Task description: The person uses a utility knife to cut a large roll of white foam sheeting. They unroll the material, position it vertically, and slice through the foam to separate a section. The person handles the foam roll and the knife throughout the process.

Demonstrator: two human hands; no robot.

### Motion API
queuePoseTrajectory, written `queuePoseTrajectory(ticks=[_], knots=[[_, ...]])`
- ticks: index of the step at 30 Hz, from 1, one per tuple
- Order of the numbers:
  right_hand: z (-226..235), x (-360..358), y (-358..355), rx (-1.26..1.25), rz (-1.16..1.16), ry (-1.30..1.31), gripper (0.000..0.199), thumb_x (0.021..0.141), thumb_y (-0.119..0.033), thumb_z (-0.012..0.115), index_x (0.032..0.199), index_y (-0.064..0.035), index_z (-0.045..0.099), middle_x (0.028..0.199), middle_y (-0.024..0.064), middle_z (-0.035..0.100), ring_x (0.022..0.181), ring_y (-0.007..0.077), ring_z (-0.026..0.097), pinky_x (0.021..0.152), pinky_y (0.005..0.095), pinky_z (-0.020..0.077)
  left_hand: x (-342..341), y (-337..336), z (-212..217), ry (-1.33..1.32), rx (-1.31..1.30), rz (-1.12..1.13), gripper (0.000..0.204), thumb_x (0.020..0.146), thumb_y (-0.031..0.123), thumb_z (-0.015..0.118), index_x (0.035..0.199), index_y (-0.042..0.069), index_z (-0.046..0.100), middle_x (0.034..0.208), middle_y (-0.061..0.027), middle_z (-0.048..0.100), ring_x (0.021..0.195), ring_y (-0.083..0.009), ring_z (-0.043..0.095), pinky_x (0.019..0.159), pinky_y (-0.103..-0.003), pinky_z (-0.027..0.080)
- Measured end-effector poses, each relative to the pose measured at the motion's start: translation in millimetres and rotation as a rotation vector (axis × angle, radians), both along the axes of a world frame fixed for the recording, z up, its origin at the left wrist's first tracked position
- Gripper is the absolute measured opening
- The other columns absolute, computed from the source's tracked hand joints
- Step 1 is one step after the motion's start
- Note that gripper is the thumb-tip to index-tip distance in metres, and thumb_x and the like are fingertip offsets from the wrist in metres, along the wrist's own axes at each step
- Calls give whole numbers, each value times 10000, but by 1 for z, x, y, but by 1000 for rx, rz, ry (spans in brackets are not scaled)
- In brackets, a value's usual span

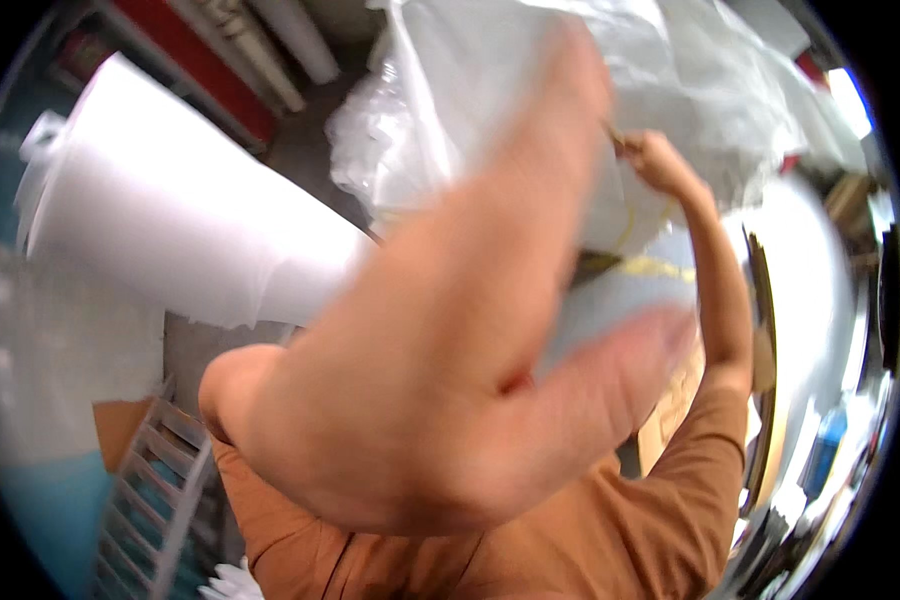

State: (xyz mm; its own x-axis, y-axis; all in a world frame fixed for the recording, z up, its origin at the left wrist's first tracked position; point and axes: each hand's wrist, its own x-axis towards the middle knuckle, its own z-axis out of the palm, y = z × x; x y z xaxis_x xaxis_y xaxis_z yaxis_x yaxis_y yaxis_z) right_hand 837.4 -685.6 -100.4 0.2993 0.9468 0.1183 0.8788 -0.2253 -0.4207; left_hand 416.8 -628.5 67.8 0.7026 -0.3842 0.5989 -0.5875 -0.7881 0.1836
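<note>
Head view: the bare left hand [450, 350], blurred in the near foreground, is spread wide, thumb apart, with nothing visibly held. Beyond it, the right hand [660, 165] is closed on a narrow brown object [620, 143], its exact kind unclear at this blur, at the translucent white plastic sheeting [715, 75] ahead. Caution: loose folds could snag on the object and tear if pulled; the left hand's obstruction could hide this.
</note>
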Motion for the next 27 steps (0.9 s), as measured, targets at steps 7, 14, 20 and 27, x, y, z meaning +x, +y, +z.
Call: queuePoseTrajectory(ticks=[7,14,20,27], knots=[[-38,-91,-6,-5,-70,631,226,896,-202,549,869,-12,668,802,176,631,797,320,580,705,418,465,-147,1,12,-134,57,121,255,882,223,637,1058,38,649,868,-100,681,770,-196,649,820,-371,441],[48,-235,85,66,16,102,198,934,-130,511,991,11,637,916,130,674,872,215,621,847,335,477,-271,79,62,-333,119,511,232,868,200,661,1020,24,657,847,-108,692,763,-188,671,732,-323,497],[74,-417,167,437,33,615,345,1009,-276,454,1026,19,631,1006,111,666,917,204,660,884,332,486,-409,196,53,-187,0,1245,225,914,164,614,1110,66,662,1064,-72,676,981,-176,628,871,-302,499],[81,-455,193,610,271,812,339,999,-292,480,1058,11,621,1039,122,658,912,224,667,859,348,507,-307,278,-97,140,-775,1200,928,694,577,766,1246,-95,441,1205,-269,550,1128,-346,553,987,-394,424]])
